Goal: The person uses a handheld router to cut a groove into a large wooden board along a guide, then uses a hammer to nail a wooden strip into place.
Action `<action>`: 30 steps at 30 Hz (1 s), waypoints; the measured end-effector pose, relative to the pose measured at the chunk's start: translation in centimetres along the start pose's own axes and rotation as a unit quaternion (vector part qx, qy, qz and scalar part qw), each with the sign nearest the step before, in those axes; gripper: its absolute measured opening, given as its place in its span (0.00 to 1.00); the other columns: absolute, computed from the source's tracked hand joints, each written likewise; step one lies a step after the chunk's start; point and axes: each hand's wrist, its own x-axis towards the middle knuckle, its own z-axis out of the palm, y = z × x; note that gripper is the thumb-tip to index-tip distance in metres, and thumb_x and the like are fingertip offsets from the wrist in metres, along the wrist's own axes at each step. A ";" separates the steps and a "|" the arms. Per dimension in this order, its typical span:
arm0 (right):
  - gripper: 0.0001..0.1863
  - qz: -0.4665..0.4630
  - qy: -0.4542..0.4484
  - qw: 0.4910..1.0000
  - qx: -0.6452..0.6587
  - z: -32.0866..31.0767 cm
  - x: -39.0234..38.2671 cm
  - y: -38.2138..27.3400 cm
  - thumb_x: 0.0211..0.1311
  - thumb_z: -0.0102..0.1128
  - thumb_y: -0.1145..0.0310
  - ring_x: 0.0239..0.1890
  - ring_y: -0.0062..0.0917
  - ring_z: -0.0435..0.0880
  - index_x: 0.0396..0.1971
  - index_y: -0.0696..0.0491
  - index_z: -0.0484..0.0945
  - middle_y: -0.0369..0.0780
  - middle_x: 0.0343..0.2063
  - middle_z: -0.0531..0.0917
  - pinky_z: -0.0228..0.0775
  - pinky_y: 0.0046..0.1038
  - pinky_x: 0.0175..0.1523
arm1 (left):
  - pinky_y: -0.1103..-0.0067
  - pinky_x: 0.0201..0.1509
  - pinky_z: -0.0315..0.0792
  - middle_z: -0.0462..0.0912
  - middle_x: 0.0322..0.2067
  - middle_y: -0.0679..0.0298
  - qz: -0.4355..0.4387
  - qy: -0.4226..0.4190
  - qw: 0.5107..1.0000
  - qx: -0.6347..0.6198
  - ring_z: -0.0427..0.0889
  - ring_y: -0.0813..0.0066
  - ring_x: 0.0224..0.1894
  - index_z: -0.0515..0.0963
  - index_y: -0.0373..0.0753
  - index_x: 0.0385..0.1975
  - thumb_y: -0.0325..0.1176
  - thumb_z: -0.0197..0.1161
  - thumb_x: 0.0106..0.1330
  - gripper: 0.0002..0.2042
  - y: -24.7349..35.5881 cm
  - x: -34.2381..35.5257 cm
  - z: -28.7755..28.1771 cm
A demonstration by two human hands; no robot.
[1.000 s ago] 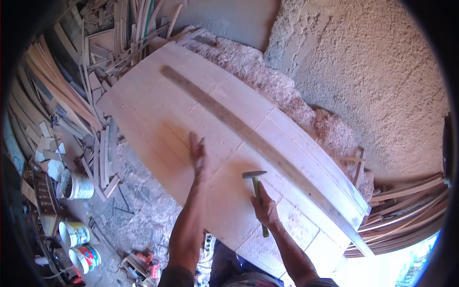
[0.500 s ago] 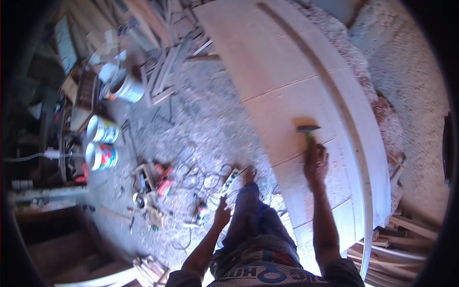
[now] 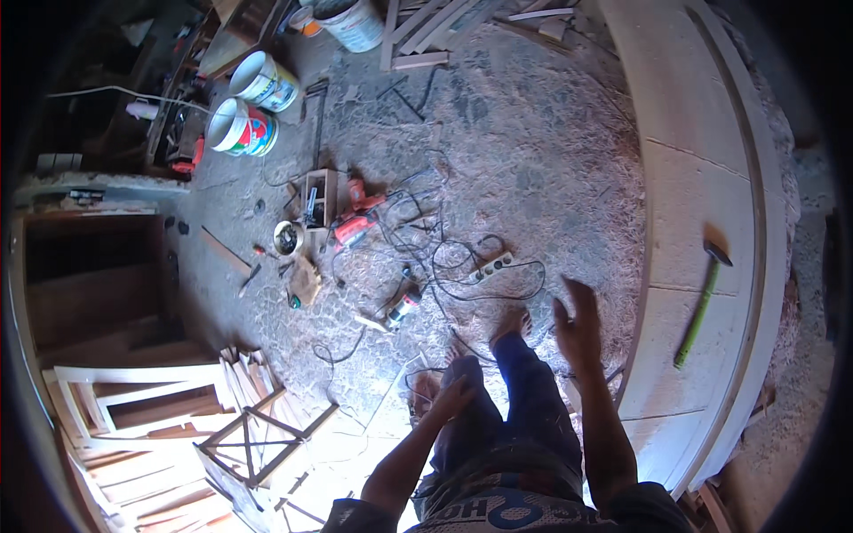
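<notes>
A hammer with a dark head and a bright green handle (image 3: 698, 313) lies on the pale wooden panel (image 3: 684, 222) to my right. To the left of the panel, my right hand (image 3: 579, 327) is raised over the floor, thumb and fingers apart, with nothing in it. My left hand (image 3: 453, 399) hangs by my left thigh, its loose fingers dim against the dark trousers and no object visible in them. A long curved wooden strip (image 3: 758, 204) runs along the panel's far right side.
Cords and a white power strip (image 3: 491, 266) lie on the dusty floor before my feet. Near them are a red power tool (image 3: 355, 229), a grinder-like tool (image 3: 404, 305) and a wooden box (image 3: 320, 200). Buckets (image 3: 242, 129) stand farther left; wooden frames (image 3: 142, 400) lie lower left.
My right hand has let go of the hammer, now lying on the panel, and has moved left off the panel. My view has turned left, showing more floor. My left hand is nearer my thigh.
</notes>
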 end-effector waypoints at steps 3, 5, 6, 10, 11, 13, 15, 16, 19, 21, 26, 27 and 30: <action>0.22 0.178 -0.237 0.939 0.174 11.5 -4.6 -1.5 0.66 0.65 0.64 0.43 0.36 0.86 0.58 0.55 0.78 0.50 0.46 0.83 0.77 0.37 0.50 | 0.59 0.74 0.60 0.62 0.70 0.39 -0.031 -0.010 0.999 -0.022 0.62 0.41 0.73 0.59 0.36 0.73 0.55 0.61 0.66 0.41 -5.5 -0.6 1.1; 0.23 0.175 -0.357 0.908 0.133 17.5 -8.1 -1.3 0.68 0.62 0.57 0.45 0.35 0.88 0.56 0.58 0.80 0.51 0.43 0.87 0.77 0.37 0.51 | 0.58 0.75 0.58 0.58 0.72 0.38 -0.049 -0.028 0.998 0.006 0.59 0.39 0.74 0.57 0.38 0.74 0.55 0.63 0.65 0.43 -8.8 -1.5 2.2; 0.24 0.256 -0.360 0.878 0.184 22.1 -10.1 -2.1 0.69 0.61 0.57 0.49 0.35 0.86 0.57 0.58 0.79 0.52 0.48 0.86 0.77 0.36 0.52 | 0.52 0.76 0.55 0.52 0.74 0.38 -0.051 -0.038 0.998 -0.002 0.57 0.37 0.74 0.54 0.43 0.76 0.56 0.63 0.64 0.43 -10.0 -1.8 2.8; 0.26 0.416 -0.369 0.755 0.347 36.2 -16.4 -1.9 0.68 0.64 0.61 0.48 0.26 0.78 0.63 0.55 0.75 0.42 0.52 0.82 0.70 0.28 0.52 | 0.47 0.76 0.51 0.44 0.76 0.39 -0.030 0.013 0.999 0.041 0.54 0.39 0.76 0.52 0.45 0.76 0.55 0.63 0.64 0.44 -12.1 -2.7 4.4; 0.28 0.417 -0.343 0.755 0.371 39.9 -17.5 -1.4 0.68 0.64 0.61 0.42 0.22 0.76 0.65 0.53 0.73 0.40 0.50 0.82 0.70 0.26 0.46 | 0.46 0.76 0.49 0.43 0.77 0.40 -0.052 0.013 0.998 0.040 0.53 0.38 0.76 0.51 0.44 0.77 0.54 0.63 0.64 0.44 -12.2 -2.6 4.3; 0.31 0.416 -0.291 0.754 0.418 47.5 -19.8 -0.2 0.68 0.65 0.60 0.30 0.14 0.73 0.68 0.49 0.68 0.35 0.45 0.82 0.68 0.22 0.35 | 0.53 0.75 0.56 0.48 0.76 0.42 -0.128 0.048 0.990 0.044 0.52 0.39 0.76 0.57 0.41 0.75 0.48 0.66 0.63 0.41 -12.4 -2.0 3.3; 0.28 0.526 -0.313 0.690 0.386 55.2 -21.4 2.5 0.67 0.67 0.59 0.29 0.14 0.71 0.62 0.49 0.68 0.34 0.41 0.80 0.66 0.22 0.34 | 0.53 0.73 0.61 0.53 0.75 0.46 -0.146 0.112 0.983 0.014 0.57 0.39 0.74 0.60 0.39 0.73 0.45 0.66 0.63 0.39 -13.2 -1.4 1.7; 0.24 0.543 -0.300 0.696 0.360 59.3 -22.1 3.8 0.65 0.69 0.58 0.28 0.14 0.70 0.55 0.49 0.70 0.33 0.36 0.77 0.64 0.22 0.33 | 0.56 0.69 0.66 0.62 0.72 0.50 -0.130 0.168 0.977 0.014 0.63 0.43 0.71 0.68 0.38 0.68 0.42 0.65 0.64 0.32 -13.8 -0.9 1.0; 0.19 0.602 -0.211 0.727 0.254 71.4 -23.2 6.2 0.61 0.73 0.54 0.25 0.14 0.67 0.34 0.51 0.73 0.30 0.23 0.70 0.58 0.22 0.29 | 0.54 0.70 0.65 0.65 0.69 0.43 -0.132 0.183 0.973 -0.043 0.64 0.37 0.69 0.71 0.39 0.66 0.45 0.62 0.66 0.29 -16.3 -0.5 -1.1; 0.35 0.552 -0.261 0.748 0.261 75.4 -22.9 8.1 0.52 0.78 0.46 0.33 0.20 0.74 0.47 0.59 0.74 0.35 0.30 0.77 0.66 0.30 0.39 | 0.57 0.69 0.67 0.69 0.68 0.46 -0.141 0.205 0.967 -0.051 0.68 0.42 0.68 0.76 0.39 0.62 0.44 0.64 0.65 0.26 -17.7 -0.5 -1.7; 0.42 0.520 -0.148 0.735 0.410 82.6 -22.2 7.5 0.47 0.83 0.57 0.52 0.25 0.80 0.61 0.59 0.74 0.40 0.52 0.84 0.67 0.39 0.60 | 0.58 0.69 0.67 0.72 0.66 0.47 -0.153 0.231 0.956 -0.098 0.70 0.47 0.67 0.79 0.41 0.60 0.45 0.67 0.63 0.26 -20.0 -0.8 -2.3; 0.39 0.487 -0.114 0.739 0.452 83.3 -22.1 7.5 0.47 0.82 0.59 0.50 0.25 0.81 0.60 0.58 0.76 0.38 0.51 0.85 0.69 0.36 0.58 | 0.58 0.68 0.67 0.72 0.66 0.48 -0.150 0.233 0.956 -0.098 0.71 0.47 0.67 0.79 0.41 0.60 0.45 0.67 0.63 0.26 -20.3 -0.7 -2.4; 0.32 0.472 -0.141 0.756 0.432 83.2 -21.3 7.8 0.47 0.79 0.67 0.44 0.23 0.84 0.55 0.57 0.80 0.35 0.47 0.86 0.73 0.30 0.51 | 0.58 0.68 0.69 0.73 0.65 0.48 -0.148 0.249 0.952 -0.100 0.74 0.47 0.64 0.80 0.41 0.59 0.44 0.68 0.63 0.25 -21.0 -0.7 -2.8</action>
